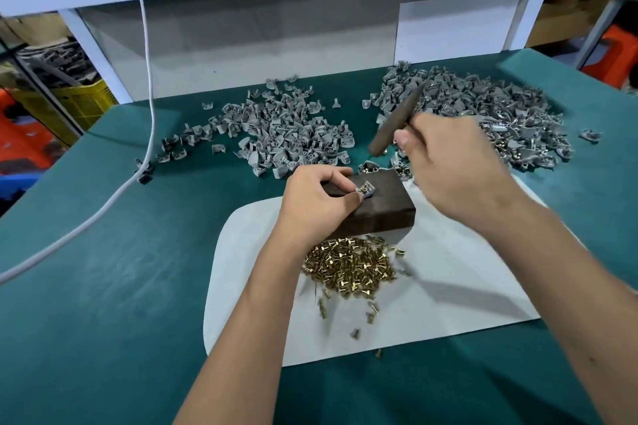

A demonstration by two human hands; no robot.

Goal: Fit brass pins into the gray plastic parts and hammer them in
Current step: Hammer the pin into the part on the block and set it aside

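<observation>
Step in hand: hammering stage; a gray part [366, 190] with a brass pin seated in it lies on top of the dark block [376, 207], not yet struck as far as can be told.

Left hand [319, 198]: fingertips pinch the gray part at its 9 o'clock edge and steady it on the block.

Right hand [452, 162]: curled round a dark tapered striking tool [397, 121], raised at the block's 1 o'clock; the tool is motion-blurred, and its head cannot be made out.

Gray part, handling: judged light, rigid moulded plastic, small and smooth, so likely to skate or tip under a blow. Hold it by the outer edges, fingers kept off the pin.

Brass pins [352, 269]: loose heap on the white sheet [448, 286], at the block's 6 o'clock. Judged small, hard and prone to roll; best pinched singly by the shank.

Block: judged dense and stiff, a firm anvil; it rests on the white sheet.

Part stock: one gray pile [276, 128] at the block's 11 o'clock, a second pile [490, 114] at 1 o'clock, both on the green bench [121, 269]. Brass glints in the second pile suggest finished pieces.

Risk: a glancing strike could bend the pin, crack the plastic or catch the left fingertips.

Other: a white cable [145, 107] trails across the bench at 9 o'clock.
</observation>
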